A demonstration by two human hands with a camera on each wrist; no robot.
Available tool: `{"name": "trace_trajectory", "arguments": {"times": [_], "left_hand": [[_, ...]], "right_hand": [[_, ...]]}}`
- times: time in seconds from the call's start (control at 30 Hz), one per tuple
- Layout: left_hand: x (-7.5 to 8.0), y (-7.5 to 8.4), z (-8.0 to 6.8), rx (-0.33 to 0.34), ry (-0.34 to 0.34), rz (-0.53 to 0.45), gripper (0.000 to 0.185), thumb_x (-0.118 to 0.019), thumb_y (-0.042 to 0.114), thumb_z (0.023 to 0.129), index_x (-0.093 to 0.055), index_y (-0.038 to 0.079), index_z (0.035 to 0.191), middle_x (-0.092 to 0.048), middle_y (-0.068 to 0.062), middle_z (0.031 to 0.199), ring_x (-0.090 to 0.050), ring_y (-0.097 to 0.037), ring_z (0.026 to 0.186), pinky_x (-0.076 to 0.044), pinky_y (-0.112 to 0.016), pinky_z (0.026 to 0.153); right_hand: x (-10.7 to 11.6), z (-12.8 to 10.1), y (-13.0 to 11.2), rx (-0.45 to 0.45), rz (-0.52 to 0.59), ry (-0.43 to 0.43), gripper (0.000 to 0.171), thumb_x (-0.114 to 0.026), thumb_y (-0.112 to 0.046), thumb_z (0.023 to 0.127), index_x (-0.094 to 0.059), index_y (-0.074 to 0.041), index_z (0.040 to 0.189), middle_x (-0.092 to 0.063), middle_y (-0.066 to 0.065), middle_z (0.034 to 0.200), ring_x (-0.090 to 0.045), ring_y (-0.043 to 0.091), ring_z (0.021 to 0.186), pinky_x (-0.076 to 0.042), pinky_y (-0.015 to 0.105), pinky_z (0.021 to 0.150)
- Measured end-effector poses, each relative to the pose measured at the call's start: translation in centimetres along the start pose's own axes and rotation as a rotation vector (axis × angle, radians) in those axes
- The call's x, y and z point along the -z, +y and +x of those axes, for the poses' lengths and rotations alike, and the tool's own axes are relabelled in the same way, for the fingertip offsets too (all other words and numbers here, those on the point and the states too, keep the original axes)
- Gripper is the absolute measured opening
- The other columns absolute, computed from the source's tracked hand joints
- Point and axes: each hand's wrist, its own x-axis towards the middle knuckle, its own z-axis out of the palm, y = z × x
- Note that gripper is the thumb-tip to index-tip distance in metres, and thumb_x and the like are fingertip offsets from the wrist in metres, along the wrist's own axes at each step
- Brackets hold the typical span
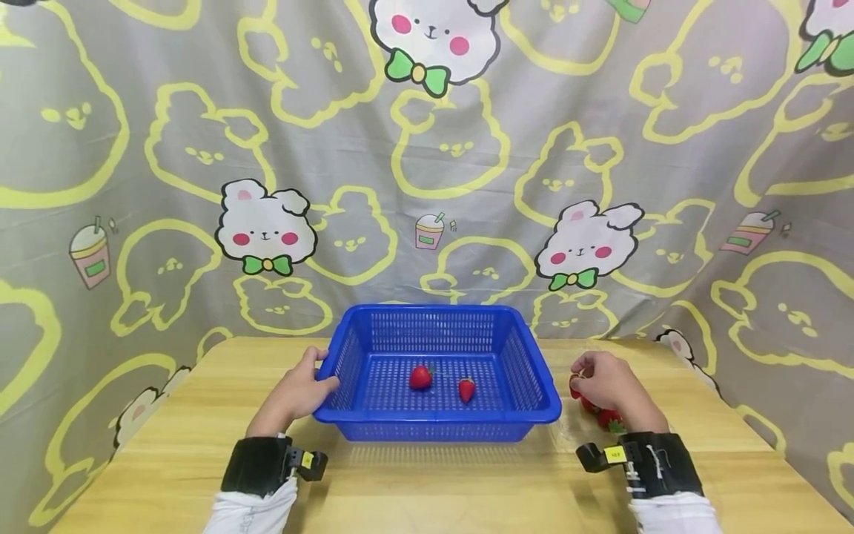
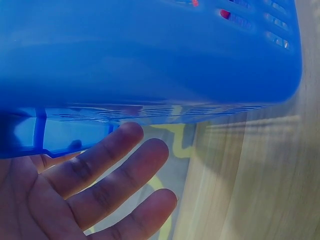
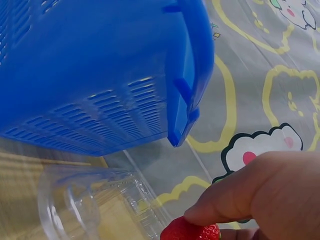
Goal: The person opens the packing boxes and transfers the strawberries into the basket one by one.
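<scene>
A blue perforated plastic basket (image 1: 437, 426) stands on the table, with two red strawberries, one on the left (image 1: 420, 377) and one on the right (image 1: 466, 389), lying on its floor. My left hand (image 1: 302, 387) holds the basket's left rim, thumb on top; in the left wrist view several fingers (image 2: 120, 175) reach out loosely below the rim. To the right of the basket, my right hand (image 1: 608, 382) pinches a strawberry (image 3: 189, 230) between thumb and fingers. Below that hand lie several more strawberries (image 1: 608, 420), partly covered by it.
A clear plastic box (image 3: 95, 200) sits beside the basket's right wall, under the right hand. The wooden table (image 1: 427, 489) ends at the back against a grey curtain (image 1: 360, 163) with cartoon prints. Each wrist wears a black strap with a small camera.
</scene>
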Motion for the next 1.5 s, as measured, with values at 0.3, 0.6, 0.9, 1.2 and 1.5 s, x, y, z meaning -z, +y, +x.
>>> {"name": "trace_trajectory", "arguments": {"times": [0.3, 0.6, 0.9, 1.2, 1.5], "left_hand": [[-0.2, -0.2, 0.1, -0.008, 0.007, 0.014, 0.050, -0.052, 0.016, 0.096, -0.031, -0.001, 0.138, -0.053, -0.035, 0.125, -0.062, -0.045, 0.100, -0.052, -0.058, 0.080], [-0.1, -0.5, 0.0, -0.005, 0.008, 0.015, 0.049, -0.052, 0.016, 0.095, -0.032, 0.000, 0.138, -0.054, -0.034, 0.125, -0.062, -0.043, 0.102, -0.051, -0.058, 0.081], [0.0, -0.3, -0.1, 0.000, 0.000, 0.013, 0.052, -0.051, 0.018, 0.096, -0.030, 0.000, 0.140, -0.054, -0.034, 0.123, -0.063, -0.041, 0.098, -0.052, -0.058, 0.079], [-0.2, -0.1, 0.1, -0.001, 0.005, 0.005, 0.050, -0.051, 0.016, 0.097, -0.030, 0.001, 0.140, -0.054, -0.034, 0.123, -0.063, -0.042, 0.099, -0.052, -0.058, 0.080], [-0.1, -0.3, 0.2, 0.009, 0.003, 0.006, 0.050, -0.051, 0.018, 0.097, -0.031, 0.002, 0.139, -0.053, -0.033, 0.126, -0.061, -0.043, 0.102, -0.050, -0.059, 0.082]], "right_hand": [[0.1, -0.3, -0.1, 0.004, 0.000, 0.030, 0.021, -0.067, -0.009, 0.083, -0.063, 0.004, 0.100, -0.062, 0.014, 0.087, -0.058, 0.026, 0.075, -0.052, 0.039, 0.062], [-0.1, -0.4, -0.5, 0.033, -0.004, 0.053, 0.021, -0.068, -0.010, 0.083, -0.063, 0.003, 0.099, -0.062, 0.013, 0.087, -0.057, 0.027, 0.077, -0.051, 0.041, 0.064], [0.0, -0.7, -1.0, 0.030, -0.002, 0.060, 0.021, -0.068, -0.011, 0.083, -0.064, 0.002, 0.100, -0.062, 0.013, 0.087, -0.057, 0.026, 0.076, -0.050, 0.038, 0.061], [0.7, -0.9, -1.5, 0.035, 0.001, 0.078, 0.022, -0.068, -0.011, 0.084, -0.063, 0.003, 0.100, -0.063, 0.014, 0.088, -0.058, 0.029, 0.078, -0.051, 0.041, 0.064], [0.9, -1.0, -1.9, 0.058, -0.005, 0.101, 0.020, -0.067, -0.011, 0.084, -0.063, 0.002, 0.098, -0.062, 0.012, 0.086, -0.057, 0.028, 0.078, -0.049, 0.041, 0.064]]}}
